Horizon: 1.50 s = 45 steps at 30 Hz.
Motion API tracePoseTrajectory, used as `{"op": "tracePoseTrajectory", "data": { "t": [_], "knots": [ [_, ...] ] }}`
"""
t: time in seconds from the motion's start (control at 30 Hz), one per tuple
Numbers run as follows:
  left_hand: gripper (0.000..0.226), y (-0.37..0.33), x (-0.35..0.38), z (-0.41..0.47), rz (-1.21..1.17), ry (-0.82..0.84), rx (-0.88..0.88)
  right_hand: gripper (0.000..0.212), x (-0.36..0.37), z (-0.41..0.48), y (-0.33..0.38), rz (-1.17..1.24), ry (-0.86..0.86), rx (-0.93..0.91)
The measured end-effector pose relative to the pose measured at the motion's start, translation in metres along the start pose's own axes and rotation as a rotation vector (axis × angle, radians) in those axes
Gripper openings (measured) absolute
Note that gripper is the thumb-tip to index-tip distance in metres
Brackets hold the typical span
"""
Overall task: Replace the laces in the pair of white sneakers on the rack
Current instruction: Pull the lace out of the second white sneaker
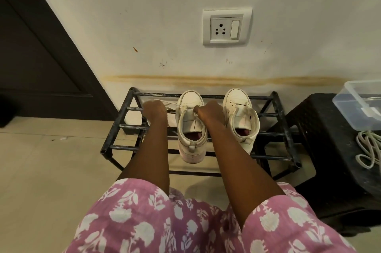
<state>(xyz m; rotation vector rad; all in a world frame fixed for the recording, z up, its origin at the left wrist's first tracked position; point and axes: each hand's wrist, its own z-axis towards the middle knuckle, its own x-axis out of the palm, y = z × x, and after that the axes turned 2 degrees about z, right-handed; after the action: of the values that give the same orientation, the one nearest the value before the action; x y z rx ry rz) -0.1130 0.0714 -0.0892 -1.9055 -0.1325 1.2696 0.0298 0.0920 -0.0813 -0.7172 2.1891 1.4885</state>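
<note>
The left-side white thick-soled sneaker (190, 129) is stood on the top bars of the black metal shoe rack (123, 147), toe to the wall, heel toward the person. A thin white lace (177, 106) is seen only at its toe-end eyelets. It is drawn out sideways to the left hand (154, 109), which is clenched round the lace end. The right hand (208, 111) is held at the eyelet row w/ thumb and fingers apparently pinched on the same lace; the fingertips are hidden by the back of the hand. The second white sneaker (240, 116) is stood just beside it, to the right, w/ tongue loose and no lace visible in its eyelets.

Progress is judged approx. mid-task. Both shoes are mostly bare of lace, and whether this one lace is being pulled out or threaded in can't be told. A loose bundle of white cord laces (369, 149) is laid on the black plastic stool (309, 121) right of the rack, near a clear plastic tub (358, 96); old or new can't be determined. Left to do, at min.: full lacing of both sneakers.
</note>
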Motion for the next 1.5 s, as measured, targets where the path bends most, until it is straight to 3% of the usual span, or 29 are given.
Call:
{"op": "tracePoseTrajectory", "data": {
  "t": [0.07, 0.13, 0.23, 0.37, 0.47, 0.57, 0.67, 0.77, 0.87, 1.0, 1.1, 1.17, 1.23, 1.33, 1.4, 1.43, 1.5],
  "knots": [
    [0.034, -0.005, -0.014, 0.007, -0.309, -0.100, -0.200, 0.034, 0.000, 0.001, 0.000, -0.011, -0.010, 0.005],
    [0.035, -0.004, -0.029, 0.018, -0.430, -0.211, -0.198, 0.033, 0.000, 0.001, 0.000, -0.017, -0.013, 0.009],
    [0.035, -0.004, -0.043, 0.017, -0.387, -0.270, -0.116, 0.033, 0.001, 0.001, 0.000, -0.016, -0.012, 0.000],
    [0.035, -0.006, -0.040, 0.007, -0.238, -0.152, 0.023, 0.035, 0.001, 0.001, -0.001, -0.013, -0.002, -0.003],
    [0.035, -0.020, -0.044, 0.004, -0.281, -0.056, 0.131, 0.039, -0.002, 0.000, 0.000, -0.008, 0.023, -0.004],
    [0.028, -0.034, -0.055, 0.005, -0.509, 0.104, 0.132, 0.044, -0.009, -0.006, 0.009, -0.040, 0.047, -0.107],
    [0.024, -0.053, -0.070, -0.010, -0.732, 0.318, 0.074, 0.054, -0.017, -0.021, 0.030, -0.035, 0.061, -0.373],
    [0.028, -0.074, -0.086, -0.032, -0.901, 0.506, 0.103, 0.071, -0.016, -0.041, 0.052, 0.131, 0.275, -0.478],
    [0.031, -0.101, -0.109, -0.057, -1.042, 0.638, 0.148, 0.049, -0.012, -0.065, 0.063, 0.325, 0.393, -0.473],
    [0.033, -0.129, -0.144, -0.074, -1.119, 0.568, 0.262, 0.009, -0.026, -0.094, 0.061, 0.489, 0.432, -0.424],
    [0.032, -0.139, -0.169, -0.077, -1.071, 0.389, 0.322, 0.006, -0.056, -0.106, 0.055, 0.491, 0.414, -0.307],
    [0.031, -0.142, -0.179, -0.076, -0.874, 0.226, 0.344, 0.011, -0.080, -0.110, 0.048, 0.463, 0.391, -0.228],
    [0.031, -0.138, -0.179, -0.078, -0.608, 0.123, 0.401, 0.015, -0.104, -0.112, 0.044, 0.597, 0.396, -0.181],
    [0.025, -0.129, -0.161, -0.098, -0.317, 0.296, 0.518, 0.015, -0.137, -0.123, 0.047, 0.929, 0.421, -0.186],
    [0.030, -0.127, -0.148, -0.124, -0.198, 0.414, 0.509, 0.013, -0.152, -0.132, 0.052, 1.014, 0.425, -0.225],
    [0.024, -0.127, -0.142, -0.139, -0.168, 0.464, 0.551, 0.013, -0.158, -0.136, 0.053, 0.993, 0.415, -0.250],
    [0.019, -0.131, -0.133, -0.171, -0.340, 0.608, 0.554, 0.012, -0.169, -0.145, 0.052, 0.919, 0.379, -0.303]
  ]
}}
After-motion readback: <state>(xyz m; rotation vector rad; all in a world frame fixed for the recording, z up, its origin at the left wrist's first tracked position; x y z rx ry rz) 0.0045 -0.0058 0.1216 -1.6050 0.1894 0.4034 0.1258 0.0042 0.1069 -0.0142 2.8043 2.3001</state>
